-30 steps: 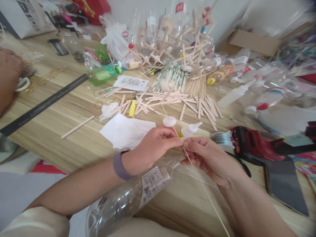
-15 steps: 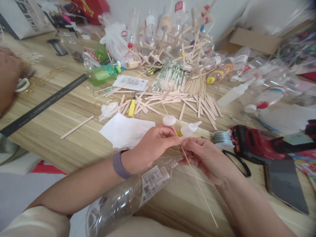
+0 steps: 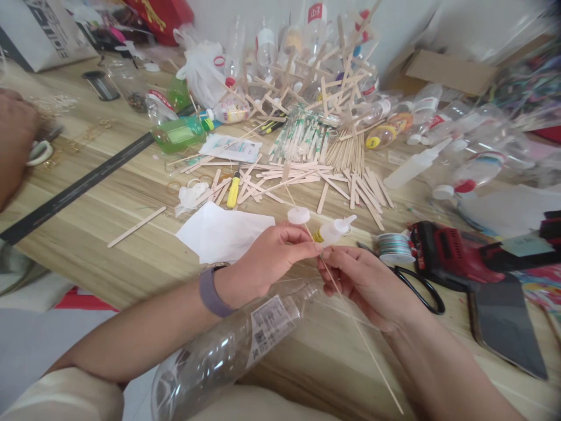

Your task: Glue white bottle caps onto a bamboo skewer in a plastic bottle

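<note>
A thin wooden skewer [image 3: 368, 341] slants between my hands, its lower end pointing down to the right. Near its upper part sits a white bottle cap [image 3: 298, 216], just above my left fingers. My left hand [image 3: 280, 257] pinches the skewer between thumb and forefinger. Right beside it, my right hand [image 3: 362, 283] has its thumb and fingertips closed on the same skewer; the exact contact is partly hidden. Below my left wrist lies a large clear plastic bottle [image 3: 210, 362], its neck toward my right hand. A small glue bottle [image 3: 333, 231] stands just behind my fingertips.
Loose craft sticks [image 3: 289, 175] lie beyond my hands, with a yellow-handled screwdriver [image 3: 234, 191] and white paper [image 3: 228, 231]. On the right are a spool [image 3: 395, 248], black-handled scissors [image 3: 427, 292], a red power tool [image 3: 451, 251] and a phone [image 3: 508, 327]. Another person's hand [image 3: 15, 140] is at left.
The skewer's lower end has swung slightly right and down. My right hand's lower fingers have curled in a little. My left hand has barely moved.
</note>
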